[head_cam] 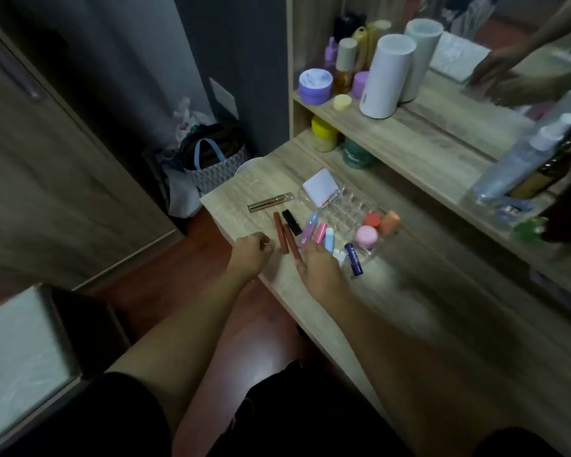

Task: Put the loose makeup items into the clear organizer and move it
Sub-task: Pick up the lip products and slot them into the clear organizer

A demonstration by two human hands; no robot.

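Observation:
The clear organizer (343, 209) sits on the wooden desk (409, 291), with a white compact (320, 187), a pink jar (367, 236), a red-capped item (372, 220) and an orange tube (389, 222) in or against it. Loose items lie in front of it: two brown lip sticks (283, 234), a black lipstick (291, 222), pink and blue tubes (317, 230), a dark blue tube (353, 258) and a gold tube (270, 202). My left hand (252, 253) rests curled at the desk edge, empty as far as I can see. My right hand (318, 270) lies over the tubes' near ends, fingers spread.
A shelf (393, 127) behind the desk carries jars, bottles and a white cylinder (388, 75). A mirror (508, 61) stands at the back right, with bottles (524, 156) leaning in front. A patterned bag (211, 159) stands on the floor left of the desk.

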